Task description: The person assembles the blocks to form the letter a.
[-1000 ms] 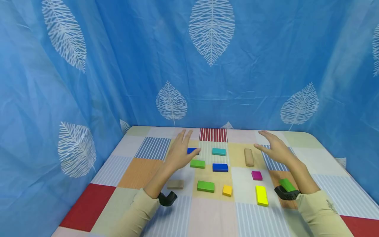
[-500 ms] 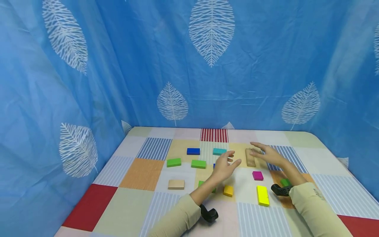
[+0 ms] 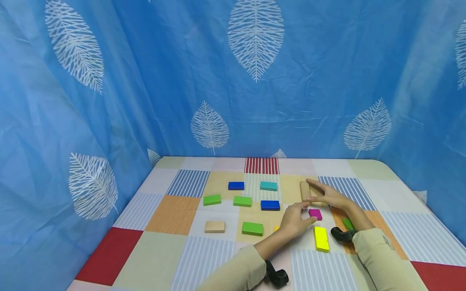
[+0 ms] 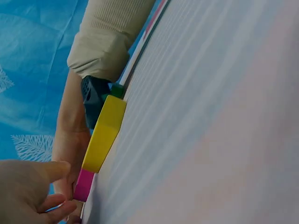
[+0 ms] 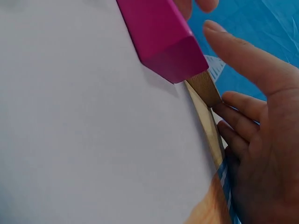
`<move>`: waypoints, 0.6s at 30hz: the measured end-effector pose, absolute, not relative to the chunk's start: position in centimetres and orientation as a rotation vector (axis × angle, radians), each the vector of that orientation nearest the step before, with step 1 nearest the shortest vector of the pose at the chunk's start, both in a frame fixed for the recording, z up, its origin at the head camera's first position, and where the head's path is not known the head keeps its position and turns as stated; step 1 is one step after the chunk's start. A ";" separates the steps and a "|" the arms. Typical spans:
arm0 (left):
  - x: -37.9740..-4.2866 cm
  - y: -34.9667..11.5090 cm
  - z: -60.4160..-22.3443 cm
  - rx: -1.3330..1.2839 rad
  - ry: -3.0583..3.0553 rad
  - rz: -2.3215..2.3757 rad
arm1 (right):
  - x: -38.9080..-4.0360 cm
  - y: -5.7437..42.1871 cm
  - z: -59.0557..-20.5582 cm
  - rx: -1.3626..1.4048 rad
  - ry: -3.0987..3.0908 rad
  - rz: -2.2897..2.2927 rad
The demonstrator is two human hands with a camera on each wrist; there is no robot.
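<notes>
**Tan Block Framed by Two Bare Hands**

On a patchwork cloth (image 3: 167, 250), a tan block (image 3: 304, 191) is seen lying at far R of ctr, its R side flanked by the R hand (image 3: 333, 198), whose fingers are held nearly straight w/ thumb spread apart. Contact is apparently made at the block's side, tho the R wrist view is too dim to be sure. The L hand (image 3: 293, 220) is held just below the block's near end, thumb & fingers parted. A magenta block (image 3: 315, 214) is set btwn the hands, by the L thumb tip; a yellow block (image 3: 321, 239) is seen nearer the wearer. An orange block (image 3: 276, 228) is mostly hidden by the L hand & wrist. To the L are scattered a teal block (image 3: 268, 186), two blue blocks (image 3: 270, 205), three green blocks (image 3: 253, 228) & a pale wood block (image 3: 214, 226).
</notes>
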State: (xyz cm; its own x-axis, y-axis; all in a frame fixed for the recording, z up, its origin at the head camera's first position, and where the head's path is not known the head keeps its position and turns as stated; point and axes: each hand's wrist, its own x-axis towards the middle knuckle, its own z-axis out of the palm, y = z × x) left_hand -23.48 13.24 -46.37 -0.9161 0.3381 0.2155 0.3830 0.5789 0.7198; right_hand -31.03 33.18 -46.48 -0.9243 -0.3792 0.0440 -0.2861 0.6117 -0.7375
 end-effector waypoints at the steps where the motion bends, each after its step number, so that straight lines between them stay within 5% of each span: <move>1: -23.5 13.4 -46.4 -0.632 -2.756 -1.217 | -31.0 33.2 -46.4 -0.563 2.721 -1.189; 18: -23.4 13.2 -46.5 -0.642 -2.746 -0.884 | -31.0 32.9 -46.8 -0.600 2.834 -1.210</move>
